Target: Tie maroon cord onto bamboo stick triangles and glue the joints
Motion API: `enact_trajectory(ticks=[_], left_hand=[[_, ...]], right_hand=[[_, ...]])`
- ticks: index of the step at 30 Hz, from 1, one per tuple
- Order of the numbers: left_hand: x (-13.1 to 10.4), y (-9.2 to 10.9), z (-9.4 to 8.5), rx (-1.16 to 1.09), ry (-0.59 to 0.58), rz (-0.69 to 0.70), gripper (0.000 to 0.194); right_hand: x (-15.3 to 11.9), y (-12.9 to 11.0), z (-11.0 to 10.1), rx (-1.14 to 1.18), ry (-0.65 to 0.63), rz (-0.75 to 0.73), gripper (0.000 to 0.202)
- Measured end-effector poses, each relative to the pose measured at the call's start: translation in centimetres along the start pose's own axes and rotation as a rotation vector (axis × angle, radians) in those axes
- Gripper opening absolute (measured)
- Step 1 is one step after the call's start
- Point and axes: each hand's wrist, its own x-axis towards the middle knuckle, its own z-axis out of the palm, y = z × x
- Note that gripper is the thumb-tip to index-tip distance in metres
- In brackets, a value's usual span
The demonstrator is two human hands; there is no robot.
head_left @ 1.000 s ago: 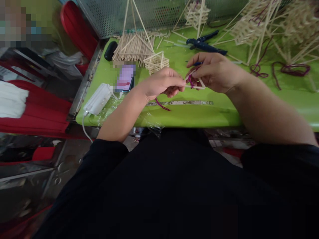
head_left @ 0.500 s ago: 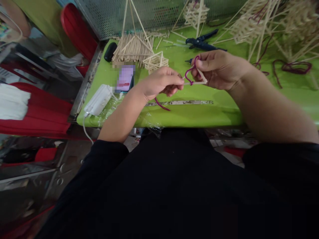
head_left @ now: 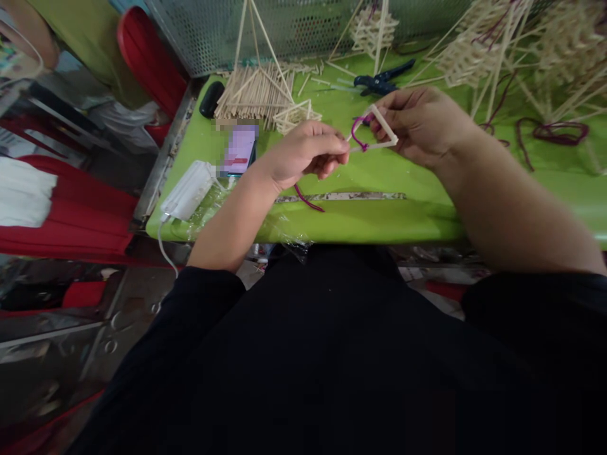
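Note:
A small frame of pale wooden sticks (head_left: 383, 124) is held up between my two hands, above the green tabletop. My left hand (head_left: 315, 151) pinches its left corner with thumb and fingers closed. At the frame's right side my right hand (head_left: 415, 123) is closed, its thumb and fingers by a stick and the cord. A purple cord (head_left: 356, 129) is looped and knotted on the lower stick and curves up to my right fingers. Its loose tail hangs below my left hand to the table. My right fingertips are partly hidden.
Behind my hands lie dark pliers (head_left: 379, 83) and a pile of sticks (head_left: 256, 91). A phone (head_left: 241, 148) and a white power bank (head_left: 187, 189) lie at left. Stick structures (head_left: 474, 54) stand at right near coiled purple cord (head_left: 562, 131). A patterned strip (head_left: 363, 196) lies in front.
My right hand has shifted slightly up, tilting the stick frame so more of its right side shows. The cord loop near my right fingers has drawn smaller. My left hand stays nearly in place.

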Motion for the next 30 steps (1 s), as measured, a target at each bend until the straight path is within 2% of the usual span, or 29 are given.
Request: enact_trajectory(ticks=[3,6,12,16,23,28,30], left_hand=[[0.0,0.0,0.0,-0.007,0.01,0.006,0.023],[0.0,0.1,0.0,-0.031,-0.014,0.022,0.023],[0.1,-0.3,-0.2,-0.044,-0.05,0.051,0.025],[0.2,-0.5,-0.2,-0.085,-0.1,0.095,0.027],[0.0,-0.2,0.0,-0.072,-0.062,0.107,0.025],[0.0,-0.3,0.0,-0.098,-0.024,0.162,0.024],[0.1,-0.4,-0.1,-0.106,0.001,0.161,0.025]], right_hand=[[0.7,0.9,-1.1,-0.109,0.01,-0.03,0.016],[1.0,1.4,-1.2,-0.153,0.032,-0.038,0.023],[-0.3,0.5,1.5,-0.321,0.188,-0.03,0.03],[-0.8,0.1,2.6,-0.4,0.21,-0.041,0.035],[-0.7,0.7,2.5,-0.557,0.248,-0.105,0.039],[-0.2,0.4,2.7,-0.778,0.391,-0.021,0.037],[-0.3,0.1,2.7,-0.795,0.341,-0.018,0.035]])
